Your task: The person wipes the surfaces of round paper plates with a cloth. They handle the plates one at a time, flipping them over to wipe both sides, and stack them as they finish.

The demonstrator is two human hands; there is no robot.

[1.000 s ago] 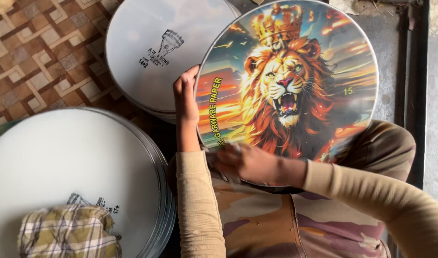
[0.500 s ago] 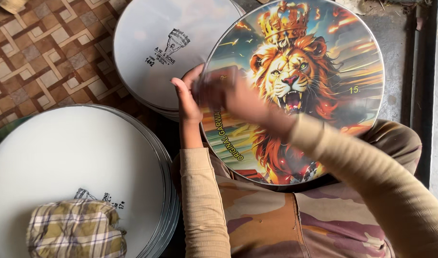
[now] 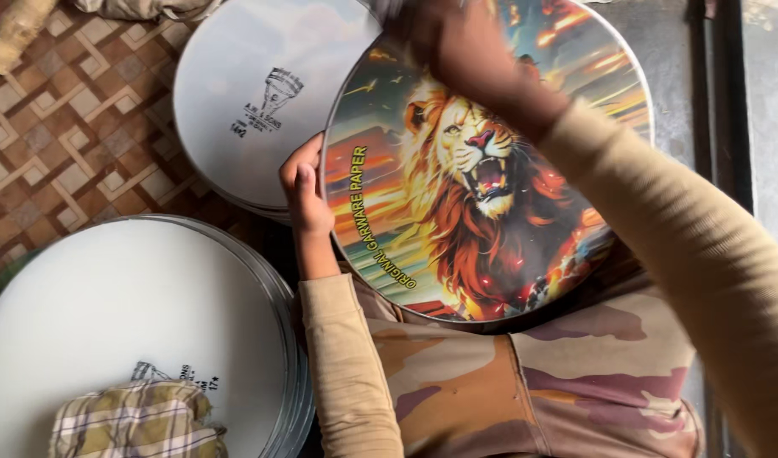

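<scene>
Left hand (image 3: 304, 199) clasps the rim of the round lion-printed drumhead (image 3: 482, 170). Right hand (image 3: 465, 42) rests blurred on its top (grip unclear). White drumheads (image 3: 253, 102) lie beside.

an orange-maned lion is blazing across the round drumhead (image 3: 491, 195) (fiery sky behind), neighbouring drumheads (image 3: 126, 314) are showing plain white, the cloth (image 3: 134, 421) is showing olive plaid.

Count at your knees: drumheads, cloth, hands.
You have one lion-printed drumhead (image 3: 491, 195), two stacks of plain white drumheads (image 3: 262, 102) (image 3: 126, 322), one checked cloth (image 3: 139, 420), and two hands: left hand (image 3: 304, 191), right hand (image 3: 474, 51).
</scene>
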